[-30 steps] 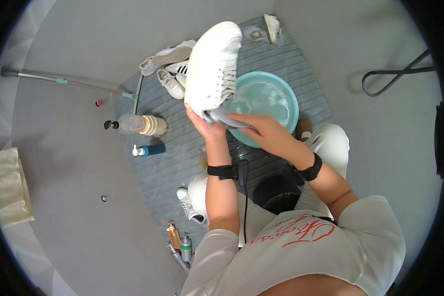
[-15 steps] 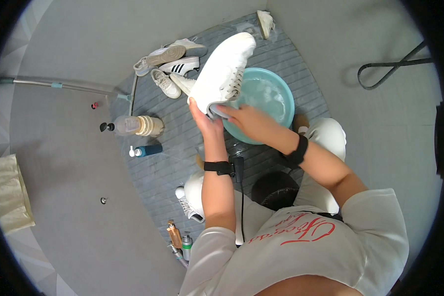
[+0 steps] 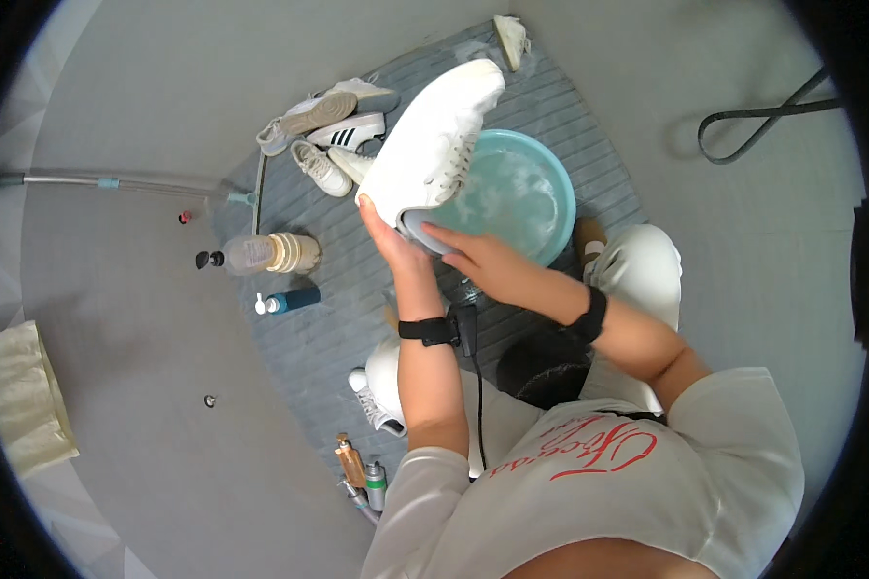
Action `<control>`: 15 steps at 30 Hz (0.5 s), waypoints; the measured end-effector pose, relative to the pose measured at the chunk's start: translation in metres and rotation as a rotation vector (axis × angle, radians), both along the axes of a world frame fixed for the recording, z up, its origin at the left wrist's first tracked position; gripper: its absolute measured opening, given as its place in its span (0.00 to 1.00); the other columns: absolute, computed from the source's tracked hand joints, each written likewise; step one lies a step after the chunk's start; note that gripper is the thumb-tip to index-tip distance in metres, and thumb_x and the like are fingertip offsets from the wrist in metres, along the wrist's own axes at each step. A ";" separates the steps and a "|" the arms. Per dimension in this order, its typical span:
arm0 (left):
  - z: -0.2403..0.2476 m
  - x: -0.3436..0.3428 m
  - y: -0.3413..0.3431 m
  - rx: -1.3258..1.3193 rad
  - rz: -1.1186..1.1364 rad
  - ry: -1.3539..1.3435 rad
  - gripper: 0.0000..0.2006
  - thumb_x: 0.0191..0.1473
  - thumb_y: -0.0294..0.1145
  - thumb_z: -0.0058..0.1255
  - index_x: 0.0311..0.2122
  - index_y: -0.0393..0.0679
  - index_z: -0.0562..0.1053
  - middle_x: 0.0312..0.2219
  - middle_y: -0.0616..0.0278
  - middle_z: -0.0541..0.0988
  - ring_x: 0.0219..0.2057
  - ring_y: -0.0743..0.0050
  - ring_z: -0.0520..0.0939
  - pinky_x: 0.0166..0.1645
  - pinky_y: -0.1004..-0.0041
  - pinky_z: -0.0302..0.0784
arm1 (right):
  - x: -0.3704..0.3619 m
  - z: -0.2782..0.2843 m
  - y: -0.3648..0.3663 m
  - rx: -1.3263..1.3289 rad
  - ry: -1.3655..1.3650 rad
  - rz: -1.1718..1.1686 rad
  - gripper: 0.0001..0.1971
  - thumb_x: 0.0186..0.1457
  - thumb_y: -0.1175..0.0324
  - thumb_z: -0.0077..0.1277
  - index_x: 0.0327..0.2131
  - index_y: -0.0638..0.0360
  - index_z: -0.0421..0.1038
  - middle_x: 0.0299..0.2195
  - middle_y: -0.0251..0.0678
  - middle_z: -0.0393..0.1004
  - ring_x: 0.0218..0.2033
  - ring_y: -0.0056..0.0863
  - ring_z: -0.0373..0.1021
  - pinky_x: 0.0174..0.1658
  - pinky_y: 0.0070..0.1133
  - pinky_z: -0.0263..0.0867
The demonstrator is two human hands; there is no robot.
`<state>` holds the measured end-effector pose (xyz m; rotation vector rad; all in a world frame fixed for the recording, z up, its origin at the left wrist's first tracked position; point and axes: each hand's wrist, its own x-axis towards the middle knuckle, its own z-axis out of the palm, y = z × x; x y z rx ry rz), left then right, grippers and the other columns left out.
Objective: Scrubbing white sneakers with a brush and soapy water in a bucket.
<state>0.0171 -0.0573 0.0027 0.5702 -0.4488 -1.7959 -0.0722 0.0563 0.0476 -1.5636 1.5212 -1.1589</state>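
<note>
One white sneaker [image 3: 433, 147] is held up over the near-left rim of the teal basin [image 3: 562, 207], long axis diagonal: toe toward upper right, heel toward lower left, sole side turned up-left, laces facing the basin. Left hand [image 3: 388, 236] is wrapped round the heel end w/ thumb on the sole edge, clamped on it. Right hand [image 3: 478, 261] has fingers reaching into the grey heel opening; fingers loosely together, whether it grips I can't tell. Basin holds foamy water & sits on a grey ribbed mat [image 3: 348, 299]. Left of the shoe, on the mat: pile of other sneakers [image 3: 330, 130], well apart from the hands. Below those, a clear bottle [image 3: 261, 254] lying on its side and a small blue bottle [image 3: 290, 301], both near the mat edge. Nothing lies btwn shoe and basin.
</note>
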 end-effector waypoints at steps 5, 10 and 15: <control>-0.011 0.000 -0.006 0.014 0.057 -0.078 0.34 0.59 0.59 0.38 0.58 0.39 0.61 0.53 0.53 0.70 0.53 0.56 0.72 0.55 0.59 0.68 | -0.009 0.021 -0.015 0.188 0.207 0.077 0.23 0.60 0.69 0.45 0.59 0.51 0.61 0.45 0.53 0.72 0.40 0.52 0.71 0.43 0.35 0.67; -0.018 -0.002 -0.004 -0.031 0.005 0.005 0.34 0.59 0.59 0.38 0.59 0.38 0.59 0.54 0.53 0.69 0.53 0.56 0.71 0.56 0.59 0.68 | -0.014 -0.003 0.001 0.060 0.112 0.064 0.23 0.60 0.69 0.46 0.59 0.51 0.62 0.43 0.53 0.73 0.37 0.52 0.72 0.41 0.36 0.68; -0.025 0.001 -0.006 -0.049 0.011 -0.088 0.34 0.60 0.59 0.37 0.59 0.38 0.59 0.55 0.52 0.68 0.54 0.56 0.70 0.57 0.59 0.67 | -0.012 0.006 -0.019 0.212 0.123 0.076 0.23 0.60 0.69 0.45 0.59 0.51 0.61 0.42 0.53 0.73 0.37 0.50 0.73 0.42 0.36 0.67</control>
